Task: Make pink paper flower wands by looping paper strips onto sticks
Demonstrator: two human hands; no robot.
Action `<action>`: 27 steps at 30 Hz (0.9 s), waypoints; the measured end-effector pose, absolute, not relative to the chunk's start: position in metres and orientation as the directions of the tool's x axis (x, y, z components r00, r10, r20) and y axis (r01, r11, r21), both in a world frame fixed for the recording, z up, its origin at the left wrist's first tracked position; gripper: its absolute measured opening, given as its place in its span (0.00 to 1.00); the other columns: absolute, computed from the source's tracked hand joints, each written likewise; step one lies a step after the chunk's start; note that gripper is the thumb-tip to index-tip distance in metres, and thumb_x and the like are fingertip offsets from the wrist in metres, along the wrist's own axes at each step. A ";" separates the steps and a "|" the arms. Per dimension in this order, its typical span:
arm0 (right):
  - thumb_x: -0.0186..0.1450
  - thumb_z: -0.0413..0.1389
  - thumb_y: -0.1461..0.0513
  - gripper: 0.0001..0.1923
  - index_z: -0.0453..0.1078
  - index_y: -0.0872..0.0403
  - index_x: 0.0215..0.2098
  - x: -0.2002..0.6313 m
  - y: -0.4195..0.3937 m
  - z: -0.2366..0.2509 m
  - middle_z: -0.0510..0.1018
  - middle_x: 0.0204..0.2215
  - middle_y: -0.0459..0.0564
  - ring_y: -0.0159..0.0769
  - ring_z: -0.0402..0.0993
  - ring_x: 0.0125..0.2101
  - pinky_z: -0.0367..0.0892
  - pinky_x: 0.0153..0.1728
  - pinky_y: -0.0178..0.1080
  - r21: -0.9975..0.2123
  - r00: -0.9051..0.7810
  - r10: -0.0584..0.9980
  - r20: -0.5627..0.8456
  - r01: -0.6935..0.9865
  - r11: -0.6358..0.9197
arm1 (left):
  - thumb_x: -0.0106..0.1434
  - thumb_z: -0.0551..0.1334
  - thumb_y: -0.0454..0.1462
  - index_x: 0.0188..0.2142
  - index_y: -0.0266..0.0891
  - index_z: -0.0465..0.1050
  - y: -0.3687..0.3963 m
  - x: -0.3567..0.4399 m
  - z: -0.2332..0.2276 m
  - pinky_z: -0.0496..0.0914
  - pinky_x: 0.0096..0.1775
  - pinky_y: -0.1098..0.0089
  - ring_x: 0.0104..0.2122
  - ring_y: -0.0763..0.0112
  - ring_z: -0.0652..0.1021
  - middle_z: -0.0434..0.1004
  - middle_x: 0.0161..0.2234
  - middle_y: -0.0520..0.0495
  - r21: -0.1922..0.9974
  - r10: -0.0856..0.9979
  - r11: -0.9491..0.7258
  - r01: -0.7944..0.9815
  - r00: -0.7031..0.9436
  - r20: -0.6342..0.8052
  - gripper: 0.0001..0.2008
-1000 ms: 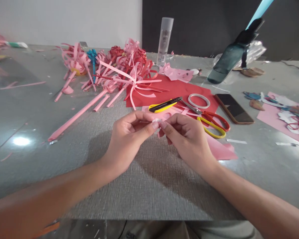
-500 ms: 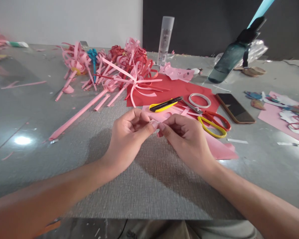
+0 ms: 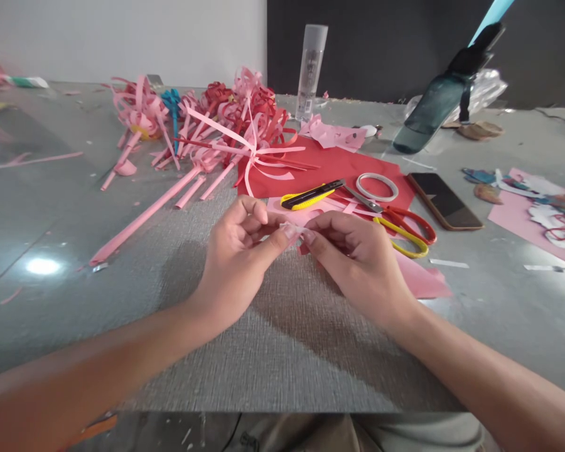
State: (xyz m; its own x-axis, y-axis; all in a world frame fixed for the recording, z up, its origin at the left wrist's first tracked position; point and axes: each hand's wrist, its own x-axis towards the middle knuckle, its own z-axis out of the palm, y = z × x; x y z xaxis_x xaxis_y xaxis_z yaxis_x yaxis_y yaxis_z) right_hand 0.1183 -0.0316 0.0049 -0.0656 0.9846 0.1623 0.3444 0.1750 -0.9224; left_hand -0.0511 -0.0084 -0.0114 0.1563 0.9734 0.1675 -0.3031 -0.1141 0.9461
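Observation:
Above the table's front half, my left hand [image 3: 245, 251] and my right hand [image 3: 353, 257] meet fingertip to fingertip. Between thumb and forefinger the left pinches a small whitish strip [image 3: 288, 226], thin and partly see-through. Its other end runs to the right hand's thumb and forefinger, which are also closed on it. Most of the strip is covered by the fingers. A bit of red paper [image 3: 303, 249] shows beneath the right fingertips; whether that hand holds it, I cannot tell. Just beyond the hands lie a yellow box cutter [image 3: 313, 194], scissors [image 3: 405, 232] and a white tape roll [image 3: 377, 187].
Red paper [image 3: 329, 166] lies under the tools. Pink curled-paper flowers [image 3: 141, 113] and a long pink paper stick [image 3: 141, 220] are at left. A phone [image 3: 445, 201], a dark bottle [image 3: 428, 116] and a clear spray bottle [image 3: 311, 72] stand or lie farther off.
More of the whitish strip shows between my fingertips. My left fingers have lifted and loosened slightly; both hands stay together. The view has shifted a little.

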 end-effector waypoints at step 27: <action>0.65 0.57 0.69 0.07 0.76 0.54 0.33 0.125 -0.029 -0.001 0.78 0.24 0.43 0.28 0.67 0.22 0.61 0.26 0.34 -0.594 -0.181 0.861 0.476 0.655 0.466 | 0.72 0.61 0.39 0.35 0.41 0.75 -0.008 -0.056 -0.005 0.65 0.36 0.68 0.33 0.68 0.75 0.77 0.32 0.49 0.873 0.885 -0.409 0.266 0.350 0.308 0.09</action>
State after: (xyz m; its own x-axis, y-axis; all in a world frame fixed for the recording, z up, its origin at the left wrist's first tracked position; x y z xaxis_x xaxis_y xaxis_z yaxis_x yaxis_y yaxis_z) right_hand 0.1252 -0.0289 -0.0011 -0.1813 0.8607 0.4757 0.6552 0.4664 -0.5943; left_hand -0.0562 -0.0078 -0.0045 0.3502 0.8846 0.3079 0.2664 -0.4092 0.8727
